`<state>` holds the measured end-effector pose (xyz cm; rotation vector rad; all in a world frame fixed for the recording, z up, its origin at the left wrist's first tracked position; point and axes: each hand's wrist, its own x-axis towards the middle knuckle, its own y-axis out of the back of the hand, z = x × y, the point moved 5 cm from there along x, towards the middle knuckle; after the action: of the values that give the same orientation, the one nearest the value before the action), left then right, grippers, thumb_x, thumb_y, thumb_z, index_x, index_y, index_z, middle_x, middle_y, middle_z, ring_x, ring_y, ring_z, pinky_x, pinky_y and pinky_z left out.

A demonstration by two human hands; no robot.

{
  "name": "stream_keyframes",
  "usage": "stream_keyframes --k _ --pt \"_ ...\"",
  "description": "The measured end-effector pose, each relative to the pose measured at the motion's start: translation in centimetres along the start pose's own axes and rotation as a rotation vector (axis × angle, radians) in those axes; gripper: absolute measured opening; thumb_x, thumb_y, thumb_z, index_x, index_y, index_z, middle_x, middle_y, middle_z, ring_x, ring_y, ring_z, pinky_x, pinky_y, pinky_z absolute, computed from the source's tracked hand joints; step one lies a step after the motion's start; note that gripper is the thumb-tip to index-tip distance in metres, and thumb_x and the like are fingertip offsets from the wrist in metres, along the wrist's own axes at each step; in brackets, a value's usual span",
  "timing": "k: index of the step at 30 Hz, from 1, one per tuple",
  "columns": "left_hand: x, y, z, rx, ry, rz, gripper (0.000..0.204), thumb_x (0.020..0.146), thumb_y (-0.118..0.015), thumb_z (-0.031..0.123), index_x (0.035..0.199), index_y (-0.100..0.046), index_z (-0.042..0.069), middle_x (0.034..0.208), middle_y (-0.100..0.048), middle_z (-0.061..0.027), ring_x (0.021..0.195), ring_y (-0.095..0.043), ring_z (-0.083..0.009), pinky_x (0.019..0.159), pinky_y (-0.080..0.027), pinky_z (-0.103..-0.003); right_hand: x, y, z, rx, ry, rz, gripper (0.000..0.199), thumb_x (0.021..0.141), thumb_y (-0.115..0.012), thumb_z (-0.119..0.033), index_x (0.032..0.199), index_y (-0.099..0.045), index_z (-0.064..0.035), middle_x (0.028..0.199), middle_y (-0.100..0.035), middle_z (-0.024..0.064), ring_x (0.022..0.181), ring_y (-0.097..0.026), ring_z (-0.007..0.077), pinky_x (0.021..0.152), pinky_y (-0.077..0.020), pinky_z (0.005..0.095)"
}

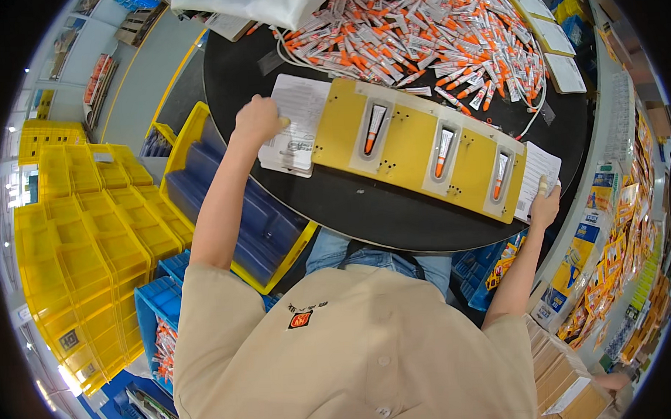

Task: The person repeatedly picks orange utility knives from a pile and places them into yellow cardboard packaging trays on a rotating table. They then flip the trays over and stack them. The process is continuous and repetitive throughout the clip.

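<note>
A long yellow fixture plate [404,154] lies across the black round table in front of me. Its three oval pockets each hold a small white tube with an orange cap; one is the left tube [375,127]. At the plate's left end is a stack of printed cards [297,115]. My left hand [258,119] is closed at the outer edge of this stack, its covered thumb tip on the cards; the curled fingers are partly hidden. Beyond the right end, more printed cards [535,174] stick out. My right hand [547,205] pinches their outer edge, thumb on top.
A big heap of orange-capped tubes [425,33] covers the table's far side, ringed by a white cord. Further yellow plates with white cards [565,72] stand at far right. Yellow crates [93,247] are stacked at left, beside a yellow bin of blue plastic [232,206].
</note>
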<state>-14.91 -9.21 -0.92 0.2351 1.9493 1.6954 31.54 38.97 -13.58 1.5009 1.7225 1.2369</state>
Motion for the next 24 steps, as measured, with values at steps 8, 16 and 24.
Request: stream_keyframes --k 8,16,24 --pt "-4.8 6.3 4.3 -0.681 -0.284 0.042 0.033 0.077 -0.073 0.024 0.098 -0.066 -0.002 0.073 -0.067 -0.0198 0.069 -0.07 -0.0286 0.067 -0.052 -0.04 -3.4 8.2 -7.2 -0.129 0.216 0.463 0.032 0.088 -0.065 -0.023 0.12 -0.067 -0.0167 0.089 -0.068 0.0112 0.085 -0.062 0.0292 0.074 -0.049 0.0397" --pt "-4.5 -1.4 13.0 -0.254 -0.478 0.076 0.084 0.075 -0.075 0.034 0.148 -0.034 0.022 0.152 -0.021 -0.0301 0.098 -0.064 -0.0448 0.084 -0.053 -0.045 -13.5 6.8 -20.5 0.377 0.197 0.069 0.035 0.093 -0.055 -0.011 0.126 -0.052 0.0009 0.123 -0.057 0.0257 0.121 -0.052 0.0377 0.101 -0.0395 0.0414" --pt "-3.9 -0.4 13.4 -0.074 -0.423 -0.151 0.085 0.078 -0.071 0.037 0.151 -0.027 0.03 0.154 -0.012 -0.0301 0.103 -0.062 -0.0451 0.088 -0.052 -0.043 -12.9 4.5 -18.8 0.523 0.114 -0.183 0.048 0.091 -0.049 -0.002 0.139 -0.046 -0.0057 0.124 -0.057 0.0207 0.122 -0.052 0.0341 0.1 -0.0406 0.0334"
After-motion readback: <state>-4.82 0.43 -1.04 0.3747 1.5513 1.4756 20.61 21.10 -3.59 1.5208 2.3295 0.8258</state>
